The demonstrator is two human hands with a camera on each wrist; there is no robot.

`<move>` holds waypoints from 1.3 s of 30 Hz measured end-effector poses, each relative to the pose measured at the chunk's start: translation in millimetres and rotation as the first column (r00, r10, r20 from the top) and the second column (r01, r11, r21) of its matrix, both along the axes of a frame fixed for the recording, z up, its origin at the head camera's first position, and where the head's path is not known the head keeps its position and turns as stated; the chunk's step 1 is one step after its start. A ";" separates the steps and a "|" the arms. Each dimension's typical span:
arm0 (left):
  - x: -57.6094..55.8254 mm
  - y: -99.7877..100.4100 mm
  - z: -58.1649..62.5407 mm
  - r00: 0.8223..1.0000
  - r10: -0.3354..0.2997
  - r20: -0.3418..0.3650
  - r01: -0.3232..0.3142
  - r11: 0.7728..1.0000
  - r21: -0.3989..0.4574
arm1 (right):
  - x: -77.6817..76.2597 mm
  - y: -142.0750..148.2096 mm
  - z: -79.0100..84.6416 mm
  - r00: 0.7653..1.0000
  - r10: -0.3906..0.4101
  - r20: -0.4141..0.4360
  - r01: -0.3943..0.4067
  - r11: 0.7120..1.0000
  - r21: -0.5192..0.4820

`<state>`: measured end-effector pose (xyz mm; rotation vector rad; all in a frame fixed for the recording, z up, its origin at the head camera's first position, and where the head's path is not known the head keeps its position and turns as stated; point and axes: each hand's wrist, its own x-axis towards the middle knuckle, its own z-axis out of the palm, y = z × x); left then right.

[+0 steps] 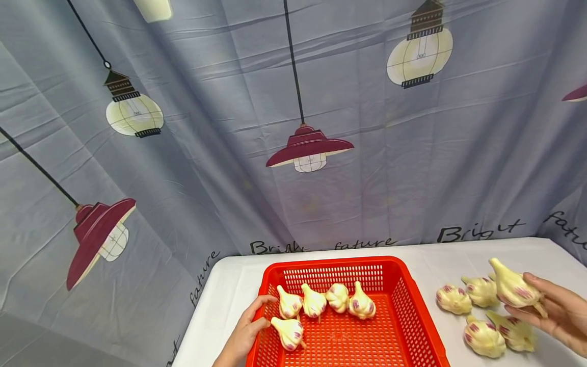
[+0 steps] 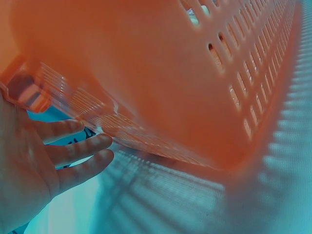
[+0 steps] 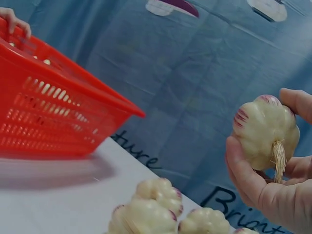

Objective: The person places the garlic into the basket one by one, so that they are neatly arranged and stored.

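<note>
My right hand (image 1: 557,311) holds a garlic bulb (image 1: 515,288) above the table at the right, thumb on one side and fingers on the other. Its stalk points up and left in the head view; the right wrist view shows its root tuft (image 3: 279,158). My left hand (image 1: 245,331) grips the left rim of a red plastic basket (image 1: 330,261), some fingers stretched along the outside in the left wrist view. Inside the basket, several garlic bulbs (image 1: 314,300) form a row at the back, with another bulb (image 1: 289,334) in front at the left.
Several more garlic bulbs (image 1: 483,337) lie grouped on the white table (image 1: 458,267), right of the basket and below the held bulb. Behind the table hangs a grey-blue curtain (image 1: 367,193) printed with lamps and lettering.
</note>
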<state>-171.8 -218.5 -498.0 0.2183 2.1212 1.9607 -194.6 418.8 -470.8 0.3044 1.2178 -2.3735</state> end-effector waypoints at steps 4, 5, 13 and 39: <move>0.0 0.2 -0.6 1.000 -0.001 -0.003 0.001 1.000 -0.001 | -0.7 -11.0 4.4 0.991 0.099 -0.087 -0.098 0.995 0.017; -0.1 0.2 -0.7 1.000 0.000 -0.005 0.000 1.000 -0.001 | -1.3 -14.3 5.8 0.991 0.098 -0.091 -0.093 0.994 0.051; -0.8 -0.8 -1.0 1.000 -0.006 -0.031 0.006 1.000 -0.012 | -3.6 -39.3 18.3 0.966 0.220 -0.138 -0.207 0.973 0.103; 0.3 -0.4 -1.3 0.999 -0.007 -0.036 0.007 1.000 -0.008 | -9.3 -118.1 40.9 0.854 0.404 -0.329 -0.392 0.914 0.105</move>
